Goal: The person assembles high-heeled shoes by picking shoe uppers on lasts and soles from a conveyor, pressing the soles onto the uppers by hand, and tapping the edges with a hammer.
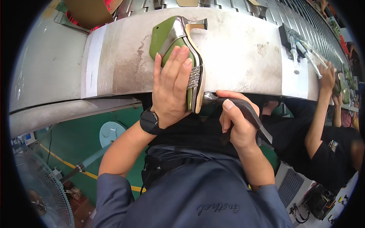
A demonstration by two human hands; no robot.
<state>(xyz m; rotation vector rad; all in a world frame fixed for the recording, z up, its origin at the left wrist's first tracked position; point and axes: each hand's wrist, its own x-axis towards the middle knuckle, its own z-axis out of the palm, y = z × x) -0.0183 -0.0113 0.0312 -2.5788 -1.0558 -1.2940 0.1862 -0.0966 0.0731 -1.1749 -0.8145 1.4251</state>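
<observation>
**Desk:** What is shown across the top?

**Photographer:** A pale, stained counter (239, 53) is spread across twelve o'clock. Beyond its far end, between three and four o'clock, a co-worker in a black top (331, 152) is seated or bent beside the line; which of the two cannot be told. A pale blue fan (42, 190) is placed at eight o'clock.

**Desk:** And the shoe?

**Photographer:** A high-heeled shoe (200, 66), fitted over a green last (162, 40), is laid on its side at twelve o'clock on the counter's near edge. Its heel is pointed toward one o'clock, its sole is faced toward three, and its toe is projected past the edge toward six.

**Desk:** The hands?

**Photographer:** They are set apart. The left hand (172, 83) is laid over the shoe's upper, fingers outstretched toward twelve; its thumb is hidden, so whether it is clamped there cannot be told. The right hand (239, 121), at three o'clock, is closed around a dark-handled tool (245, 108). The tool's shiny end is aimed toward ten o'clock, close by the sole; contact cannot be made out. Its flat metal end is pointed toward five.

**Desk:** Smaller details?

**Photographer:** Syringe-like tubes (294, 57) are grouped at two o'clock, near the co-worker's raised hand (327, 76). A black watch (149, 121) is worn on the left wrist, at nine o'clock. A glittering band (194, 78) is stretched across the shoe.
</observation>
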